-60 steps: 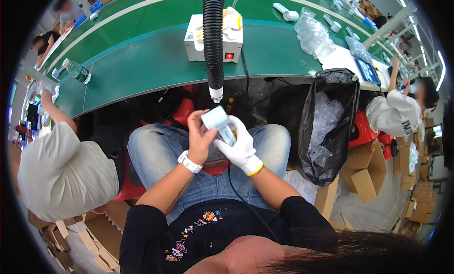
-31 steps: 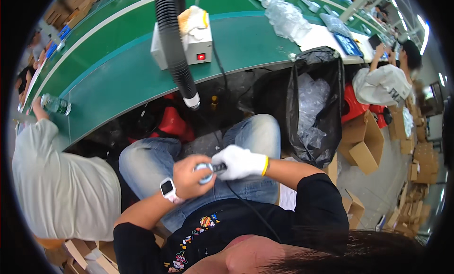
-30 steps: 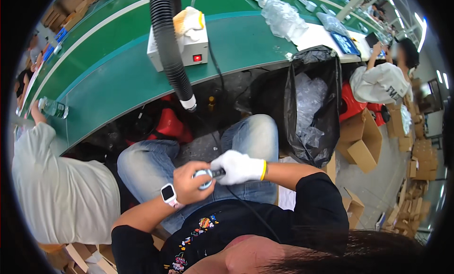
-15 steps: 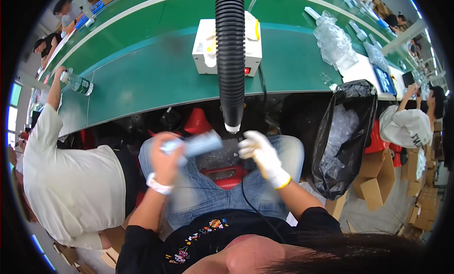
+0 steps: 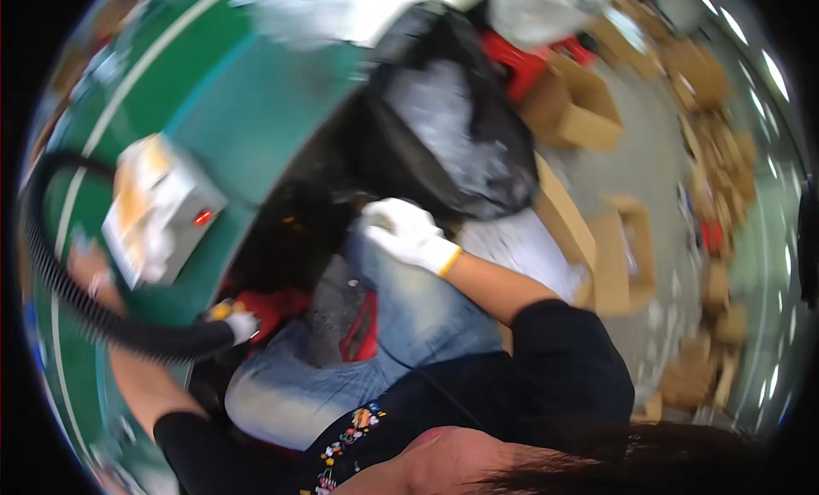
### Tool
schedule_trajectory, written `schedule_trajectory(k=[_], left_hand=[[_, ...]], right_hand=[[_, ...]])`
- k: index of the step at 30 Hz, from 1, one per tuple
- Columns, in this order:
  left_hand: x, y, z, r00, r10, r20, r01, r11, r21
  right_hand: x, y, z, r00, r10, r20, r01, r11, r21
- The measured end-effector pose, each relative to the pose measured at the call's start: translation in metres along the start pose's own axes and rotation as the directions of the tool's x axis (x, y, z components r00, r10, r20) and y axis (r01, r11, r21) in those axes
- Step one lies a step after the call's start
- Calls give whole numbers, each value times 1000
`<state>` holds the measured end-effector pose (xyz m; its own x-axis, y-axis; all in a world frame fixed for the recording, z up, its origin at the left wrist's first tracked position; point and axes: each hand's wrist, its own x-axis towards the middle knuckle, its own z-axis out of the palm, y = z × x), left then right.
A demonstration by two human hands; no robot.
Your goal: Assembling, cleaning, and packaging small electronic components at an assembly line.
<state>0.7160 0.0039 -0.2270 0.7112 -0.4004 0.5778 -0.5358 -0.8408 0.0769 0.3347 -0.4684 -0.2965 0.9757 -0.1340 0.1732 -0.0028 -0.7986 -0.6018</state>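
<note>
My left hand reaches far out over the green bench, past the black hose and beside the white machine. It is smeared and partly behind the hose, so its fingers do not read; a pale bluish blur lies at its tips. My right hand, in a white glove with a yellow cuff edge, is over my right knee. Its fingers are curled in, and what they hold, if anything, is hidden. The black ribbed hose curves across the left side, its white-tipped end above my left leg.
A black plastic bag full of clear plastic wrap stands just beyond my right hand. Open cardboard boxes sit on the floor to the right, with stacked cartons behind. The green bench runs across the upper left.
The view has swung to the right. My left hand has gone from above my lap out to the bench, and the light-blue object it held is no longer clearly visible. My right hand has lowered toward my knee.
</note>
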Motion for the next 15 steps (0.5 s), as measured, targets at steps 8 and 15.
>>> schedule_trajectory(k=[8,15], left_hand=[[-241,-78,-183,967,224,123,-239,964,116],[-250,-158,-126,932,310,191,-360,858,365]], right_hand=[[-29,61,-13,949,190,-250,-104,942,320],[-188,203,-51,862,403,307,-314,901,-301]])
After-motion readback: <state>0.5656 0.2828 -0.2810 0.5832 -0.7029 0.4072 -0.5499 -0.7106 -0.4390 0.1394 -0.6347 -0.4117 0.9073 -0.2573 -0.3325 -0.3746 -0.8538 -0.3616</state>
